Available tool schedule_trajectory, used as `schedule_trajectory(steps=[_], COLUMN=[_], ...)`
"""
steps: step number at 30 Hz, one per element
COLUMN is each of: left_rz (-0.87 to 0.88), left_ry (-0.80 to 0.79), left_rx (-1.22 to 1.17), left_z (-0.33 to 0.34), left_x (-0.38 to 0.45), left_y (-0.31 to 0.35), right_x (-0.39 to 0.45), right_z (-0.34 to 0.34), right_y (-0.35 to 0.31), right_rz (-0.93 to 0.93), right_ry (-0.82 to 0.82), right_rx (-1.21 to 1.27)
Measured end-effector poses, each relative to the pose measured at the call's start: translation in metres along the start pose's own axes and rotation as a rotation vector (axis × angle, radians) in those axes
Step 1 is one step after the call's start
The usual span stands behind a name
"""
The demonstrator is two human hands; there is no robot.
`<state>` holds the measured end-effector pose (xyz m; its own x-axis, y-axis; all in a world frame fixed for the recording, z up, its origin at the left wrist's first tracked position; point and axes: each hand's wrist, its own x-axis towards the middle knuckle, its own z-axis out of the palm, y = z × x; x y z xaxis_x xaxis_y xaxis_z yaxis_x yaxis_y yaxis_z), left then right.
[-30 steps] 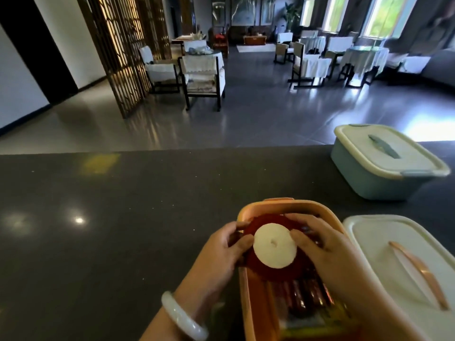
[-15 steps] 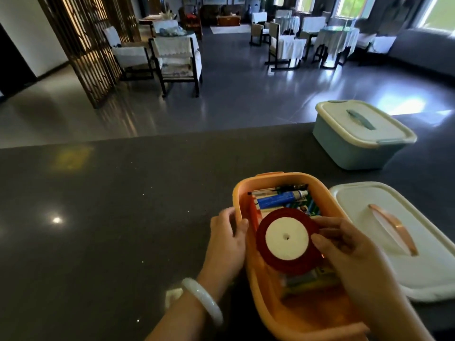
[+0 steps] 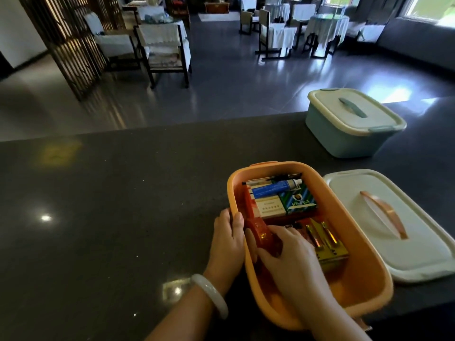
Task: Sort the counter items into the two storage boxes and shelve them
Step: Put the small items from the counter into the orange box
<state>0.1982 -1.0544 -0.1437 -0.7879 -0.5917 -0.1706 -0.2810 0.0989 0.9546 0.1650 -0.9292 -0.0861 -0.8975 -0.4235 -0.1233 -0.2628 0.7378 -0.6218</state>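
An open orange storage box (image 3: 354,244) stands on the dark counter (image 3: 110,217) in front of me. Inside lie a blue tube (image 3: 272,189), a green packet (image 3: 299,200), a cream carton (image 3: 269,207) and a yellow pack (image 3: 327,244). My right hand (image 3: 288,259) reaches into the box and holds a red ribbon spool (image 3: 262,236) on its edge against the left wall. My left hand (image 3: 227,238) grips the box's left rim, thumb over the edge. The box's white lid (image 3: 403,232) with an orange handle lies to its right. A closed teal box (image 3: 349,126) stands at the far right.
Beyond the counter's far edge lies a dining hall with chairs (image 3: 165,48) and clothed tables (image 3: 325,28). A wooden lattice screen (image 3: 66,43) stands at the far left. I wear a pale bangle (image 3: 211,294) on my left wrist.
The red spool went from flat above the box to standing on edge against the left wall. My right hand followed it down inside. My left hand moved onto the rim.
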Motion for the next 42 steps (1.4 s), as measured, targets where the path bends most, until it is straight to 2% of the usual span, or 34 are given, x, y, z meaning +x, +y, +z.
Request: schedule_trajectory(steps=[5, 12, 24, 32, 35, 39, 42], left_rz=[0.052, 0.056, 0.029, 0.027, 0.019, 0.031, 0.021], left_ry=[0.016, 0.016, 0.019, 0.025, 0.006, -0.004, -0.008], left_rx=[0.008, 0.027, 0.047, 0.046, 0.020, 0.012, 0.008], left_z=[0.000, 0.000, 0.000, 0.001, 0.000, 0.000, 0.000], left_x=[0.000, -0.001, 0.001, 0.000, 0.000, 0.000, 0.001], left_y=[0.000, 0.001, 0.001, 0.000, 0.000, -0.001, -0.002], right_x=[0.003, 0.005, 0.002, 0.002, 0.004, 0.006, 0.012], right_z=[0.011, 0.012, 0.005, -0.007, 0.000, 0.010, 0.011], right_y=[-0.002, 0.001, 0.007, 0.004, 0.002, 0.002, 0.001], right_rz=[-0.005, -0.014, 0.068, 0.159, 0.183, 0.048, 0.002], right_ry=[-0.052, -0.089, -0.108, -0.173, -0.230, -0.173, -0.155], right_rx=[-0.069, -0.017, 0.223, 0.139, 0.035, -0.190, -0.200])
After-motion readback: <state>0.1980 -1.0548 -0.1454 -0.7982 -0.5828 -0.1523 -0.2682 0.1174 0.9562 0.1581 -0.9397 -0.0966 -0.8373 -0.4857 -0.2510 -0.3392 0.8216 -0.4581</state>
